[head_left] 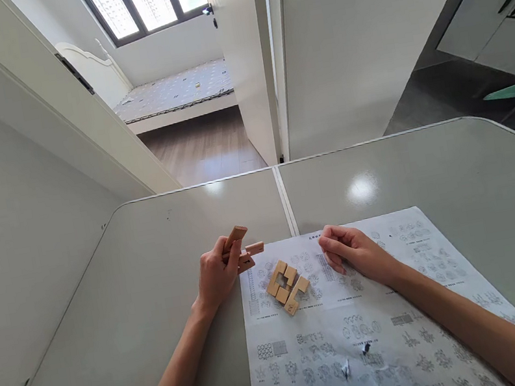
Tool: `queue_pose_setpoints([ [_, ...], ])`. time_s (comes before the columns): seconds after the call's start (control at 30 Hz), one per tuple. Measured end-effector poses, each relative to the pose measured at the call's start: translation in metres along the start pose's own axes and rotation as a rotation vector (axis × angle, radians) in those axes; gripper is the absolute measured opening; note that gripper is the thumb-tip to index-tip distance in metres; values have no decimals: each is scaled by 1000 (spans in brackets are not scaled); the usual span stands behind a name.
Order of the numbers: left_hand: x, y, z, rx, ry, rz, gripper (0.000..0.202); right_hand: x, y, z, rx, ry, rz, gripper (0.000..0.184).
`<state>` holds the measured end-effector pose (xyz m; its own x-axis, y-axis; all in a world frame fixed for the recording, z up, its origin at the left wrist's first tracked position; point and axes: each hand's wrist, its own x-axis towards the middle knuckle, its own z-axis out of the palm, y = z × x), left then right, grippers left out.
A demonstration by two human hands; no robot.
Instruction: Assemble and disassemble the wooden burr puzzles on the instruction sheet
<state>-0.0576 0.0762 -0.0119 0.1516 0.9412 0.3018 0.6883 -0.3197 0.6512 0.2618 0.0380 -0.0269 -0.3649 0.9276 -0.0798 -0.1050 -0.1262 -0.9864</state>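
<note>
Several notched wooden puzzle pieces (238,234) stick out of my left hand (218,270), whose fingers are wrapped round them just past the sheet's upper left edge. To the right of that hand, more wooden burr puzzle pieces (279,280) lie close together on the printed sheet (356,308). One of them, a notched bar (297,294), rests at a slant along their lower right side. My right hand (351,250) rests on the upper part of the sheet with its fingers curled in. Whether anything is inside its fingers is hidden.
The sheet, printed with many small diagrams, is creased and has small dark marks or holes near its lower middle. It lies on a glossy grey-green table (184,225) with a white seam (284,201). Beyond stand a door (244,57) and a bed (181,90).
</note>
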Motion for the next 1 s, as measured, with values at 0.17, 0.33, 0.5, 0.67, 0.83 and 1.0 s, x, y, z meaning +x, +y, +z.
queue_pose_setpoints([
  [0.17, -2, 3, 3, -124, 28, -66, 45, 0, 1, -1, -16, -5, -3, 44],
  [0.33, -5, 15, 12, -274, -24, -117, 51, 0, -3, 1, -33, -6, -5, 45],
  [0.5, -11, 28, 23, -386, -78, -138, 54, -1, -1, 3, -57, -5, 3, 44],
  [0.67, -17, 36, 27, -424, -120, -127, 55, -2, 2, 5, -113, -14, -7, 43],
  [0.83, -18, 37, 28, -411, -130, -100, 54, -3, 3, 8, -185, -39, -14, 44],
  [1.0, -21, 38, 29, -367, -133, -54, 48, -5, 3, 13, -250, -77, -55, 45],
])
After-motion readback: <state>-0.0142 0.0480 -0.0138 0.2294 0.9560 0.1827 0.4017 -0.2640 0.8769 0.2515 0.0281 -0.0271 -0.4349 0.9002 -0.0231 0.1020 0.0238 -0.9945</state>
